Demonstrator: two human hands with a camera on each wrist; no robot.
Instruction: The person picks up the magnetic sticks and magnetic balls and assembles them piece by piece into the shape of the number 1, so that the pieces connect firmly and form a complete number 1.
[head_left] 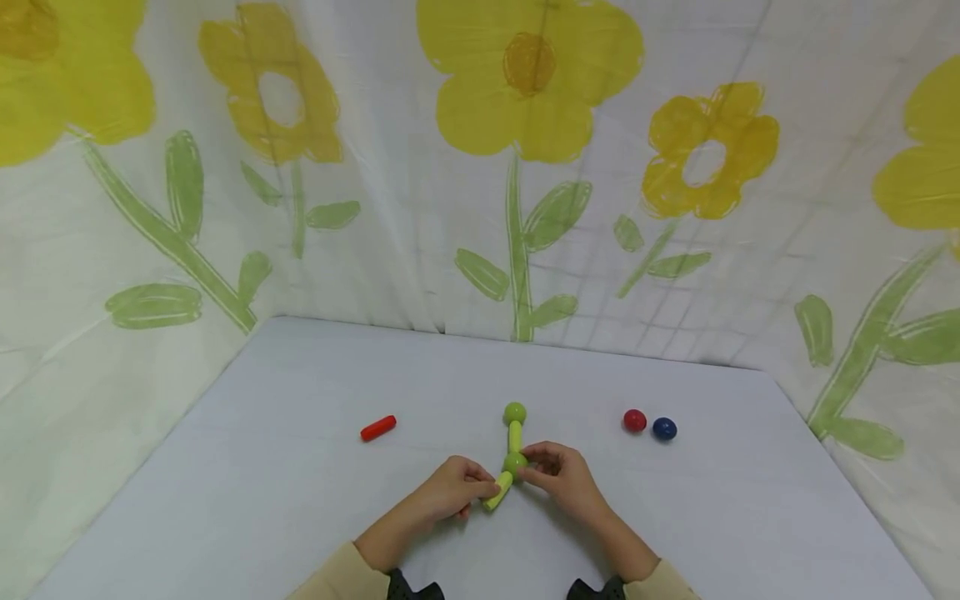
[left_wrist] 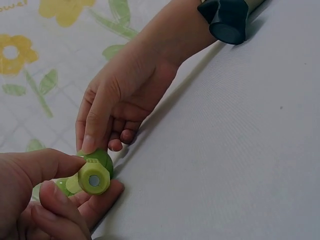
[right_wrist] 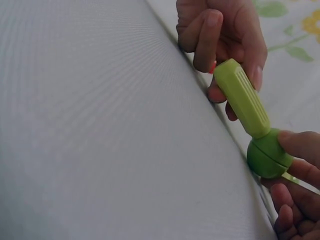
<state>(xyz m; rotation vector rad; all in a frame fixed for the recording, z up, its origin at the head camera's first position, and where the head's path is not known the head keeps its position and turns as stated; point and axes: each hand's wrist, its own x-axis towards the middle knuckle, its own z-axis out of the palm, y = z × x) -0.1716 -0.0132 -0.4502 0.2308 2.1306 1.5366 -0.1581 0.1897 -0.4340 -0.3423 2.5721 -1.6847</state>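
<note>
In the head view my left hand (head_left: 456,490) pinches a yellow-green magnetic rod (head_left: 498,492) between thumb and fingers. Its inner end meets a green ball (head_left: 515,463), which my right hand (head_left: 562,477) holds from the other side. From that ball a second yellow-green rod (head_left: 515,437) runs away from me to another green ball (head_left: 515,413). A silvery disc shows in the free end of the near rod (left_wrist: 94,181) in the left wrist view. In the right wrist view, thumb and fingers grip the ball (right_wrist: 270,155) at the rod's end.
A red rod (head_left: 378,428) lies on the white table (head_left: 300,500) to the left. Over on the right sit a red ball (head_left: 634,421) and a dark blue ball (head_left: 664,429), close together. Behind the table hangs a white curtain (head_left: 390,208) with yellow flowers.
</note>
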